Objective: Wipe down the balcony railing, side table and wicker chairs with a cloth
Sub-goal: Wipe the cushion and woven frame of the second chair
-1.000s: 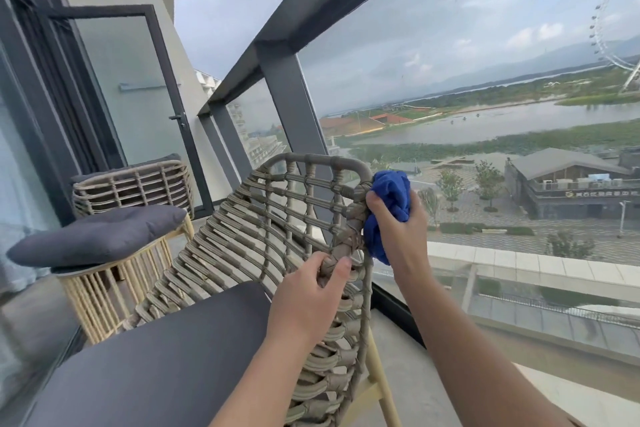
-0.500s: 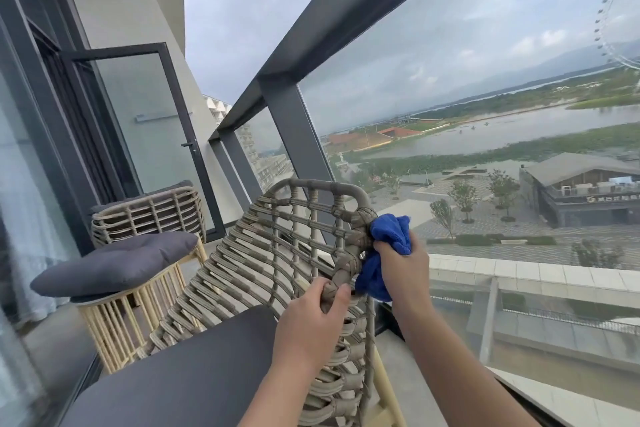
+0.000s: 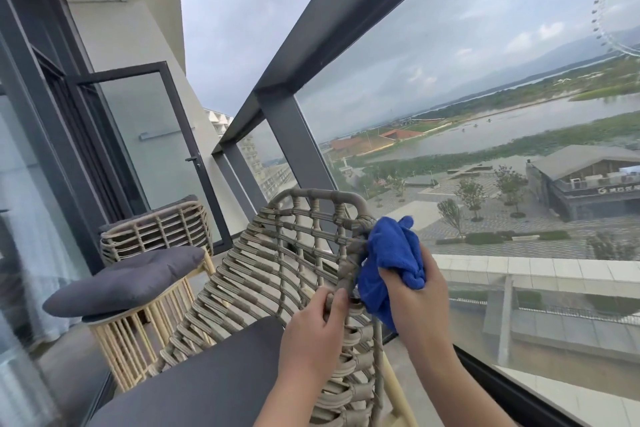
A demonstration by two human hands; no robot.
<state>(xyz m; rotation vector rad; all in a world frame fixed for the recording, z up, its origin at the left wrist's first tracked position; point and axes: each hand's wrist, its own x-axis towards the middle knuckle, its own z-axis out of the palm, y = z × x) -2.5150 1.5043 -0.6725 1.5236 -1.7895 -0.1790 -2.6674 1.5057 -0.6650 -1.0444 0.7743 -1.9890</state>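
Note:
A tan wicker chair (image 3: 277, 260) stands close in front of me, a dark grey seat cushion (image 3: 194, 381) on it. My left hand (image 3: 311, 333) grips the chair's right side frame. My right hand (image 3: 419, 302) holds a bunched blue cloth (image 3: 391, 256) against that same frame just above the left hand. A second wicker chair (image 3: 156, 229) stands farther back on the left. In front of it a slatted side table (image 3: 128, 343) carries a grey cushion (image 3: 124, 281). The dark metal balcony railing (image 3: 329, 28) runs diagonally above glass panels on the right.
A glass door with a dark frame (image 3: 156, 135) stands open at the far end of the narrow balcony. Sliding glass doors (image 3: 31, 184) line the left side. Beyond the railing's glass (image 3: 485, 97) lie a river, buildings and a Ferris wheel far below.
My right hand has slid the blue cloth down the chair's side frame, closer to the left hand. My view has tilted upward and drawn slightly nearer.

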